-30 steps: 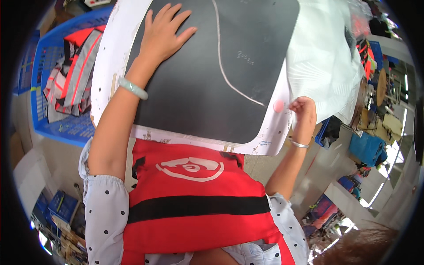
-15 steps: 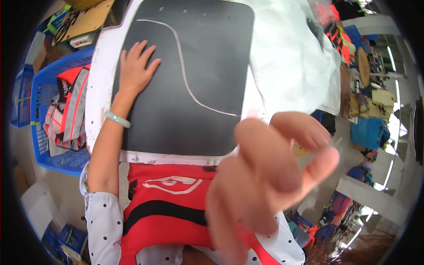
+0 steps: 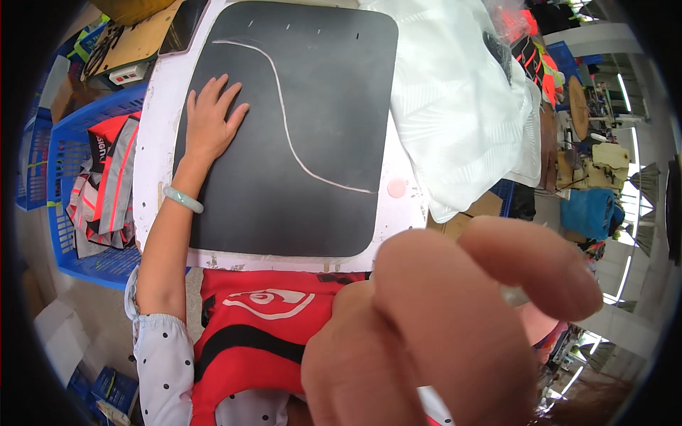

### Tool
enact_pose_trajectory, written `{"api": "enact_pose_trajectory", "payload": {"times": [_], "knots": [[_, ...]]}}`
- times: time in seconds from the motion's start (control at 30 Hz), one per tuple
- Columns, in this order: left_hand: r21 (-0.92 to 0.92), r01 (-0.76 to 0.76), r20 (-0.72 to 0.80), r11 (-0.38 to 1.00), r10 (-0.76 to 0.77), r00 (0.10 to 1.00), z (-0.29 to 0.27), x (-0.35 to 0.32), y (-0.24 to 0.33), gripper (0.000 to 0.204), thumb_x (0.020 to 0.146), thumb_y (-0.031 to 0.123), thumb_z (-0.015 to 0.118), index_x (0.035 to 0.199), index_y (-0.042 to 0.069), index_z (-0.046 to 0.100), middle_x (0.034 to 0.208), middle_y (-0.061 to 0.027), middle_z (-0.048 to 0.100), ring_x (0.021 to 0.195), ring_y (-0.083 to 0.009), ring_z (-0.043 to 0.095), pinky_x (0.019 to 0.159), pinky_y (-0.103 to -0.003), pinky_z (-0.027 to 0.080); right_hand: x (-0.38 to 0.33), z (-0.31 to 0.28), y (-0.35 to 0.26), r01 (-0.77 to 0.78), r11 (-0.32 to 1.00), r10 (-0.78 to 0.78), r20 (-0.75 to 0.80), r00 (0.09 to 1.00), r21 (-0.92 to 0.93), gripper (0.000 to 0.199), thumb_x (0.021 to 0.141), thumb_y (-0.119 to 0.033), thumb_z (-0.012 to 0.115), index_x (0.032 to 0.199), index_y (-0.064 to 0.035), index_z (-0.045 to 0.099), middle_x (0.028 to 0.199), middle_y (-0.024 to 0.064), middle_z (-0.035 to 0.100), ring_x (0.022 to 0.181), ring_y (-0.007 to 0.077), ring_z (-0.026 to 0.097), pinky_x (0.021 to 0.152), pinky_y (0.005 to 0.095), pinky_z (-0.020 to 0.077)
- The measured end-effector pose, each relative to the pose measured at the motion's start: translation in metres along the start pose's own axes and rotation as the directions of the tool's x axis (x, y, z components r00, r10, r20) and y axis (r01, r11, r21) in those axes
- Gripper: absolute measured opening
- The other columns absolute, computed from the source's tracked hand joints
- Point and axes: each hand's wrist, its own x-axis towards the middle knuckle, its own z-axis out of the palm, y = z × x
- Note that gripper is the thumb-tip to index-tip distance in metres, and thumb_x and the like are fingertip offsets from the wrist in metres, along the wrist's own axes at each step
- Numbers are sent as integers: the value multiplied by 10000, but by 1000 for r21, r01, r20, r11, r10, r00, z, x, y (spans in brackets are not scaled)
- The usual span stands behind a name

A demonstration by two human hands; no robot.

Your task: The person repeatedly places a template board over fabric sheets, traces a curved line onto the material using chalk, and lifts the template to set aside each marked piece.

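My left hand (image 3: 211, 119) lies flat with fingers spread on a dark grey sheet (image 3: 320, 220) with rounded corners. A pale S-shaped line (image 3: 285, 128) runs across the sheet, right of that hand; whether it is a drawn mark or a slit I cannot tell. Close to the camera, large and partly out of focus, my right hand (image 3: 433, 319) is raised with its fingers curled. The hand itself hides whatever its fingertips may hold. On the white table top (image 3: 387, 224), beside the sheet's right edge, lies a round pink disc (image 3: 396, 188).
Left of the table stands a blue plastic basket (image 3: 89, 266) holding red and grey striped garments (image 3: 114, 170). White patterned fabric (image 3: 455, 106) is heaped on the right. A dark flat device (image 3: 183, 27) lies at the far left. Red cloth (image 3: 270, 369) covers my lap.
My right hand has come closer to the camera and looks larger. The view has shifted slightly, so the pink disc shows fully. My left hand stays flat on the sheet.
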Motion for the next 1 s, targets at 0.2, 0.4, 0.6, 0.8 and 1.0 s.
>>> {"api": "enact_pose_trajectory", "payload": {"times": [0.2,0.4,0.6,0.8,1.0], "knots": [[-1,-8,-19,1000,8,1000,2,0,-2,418,910,358,607,1265,139,590,1387,-99,497,1328,-295,416,1103,-539,262,1,4,0,0,1000,0,-14,1000,-10,335,1000,-436,421,1243,-225,511,1012,47,507,750,231,485,555,344,440],[-1,-8,-9,1000,8,1000,3,-1,-2,423,912,356,607,1276,143,583,1392,-97,489,1326,-294,417,1106,-533,259,2,4,-1,4,1000,-5,-27,1000,-15,327,1007,-427,401,1257,-253,518,1023,47,518,752,244,495,534,351,440],[6,-15,-10,1000,15,1000,4,-1,-1,420,909,348,610,1271,136,585,1387,-102,493,1325,-298,417,1102,-537,259,-2,-14,-6,26,999,-25,61,998,-20,340,1008,-424,400,1280,-258,520,1062,30,514,762,247,504,519,360,439],[-46,-45,-64,998,42,997,5,-1,-5,422,878,326,646,1245,126,591,1378,-115,495,1307,-315,426,1068,-561,278,6,-108,-15,250,961,-163,-494,854,115,582,948,-579,429,1216,-64,479,1177,167,501,1046,296,497,905,417,454],[-398,67,-11,915,-78,997,-50,16,25,312,903,176,612,1208,111,622,1286,-110,575,1210,-320,522,1017,-414,402,-8,-158,-25,290,950,-295,-629,719,-115,533,968,-537,445,1205,-60,451,1109,162,532,1028,302,525,930,432,461]]}}
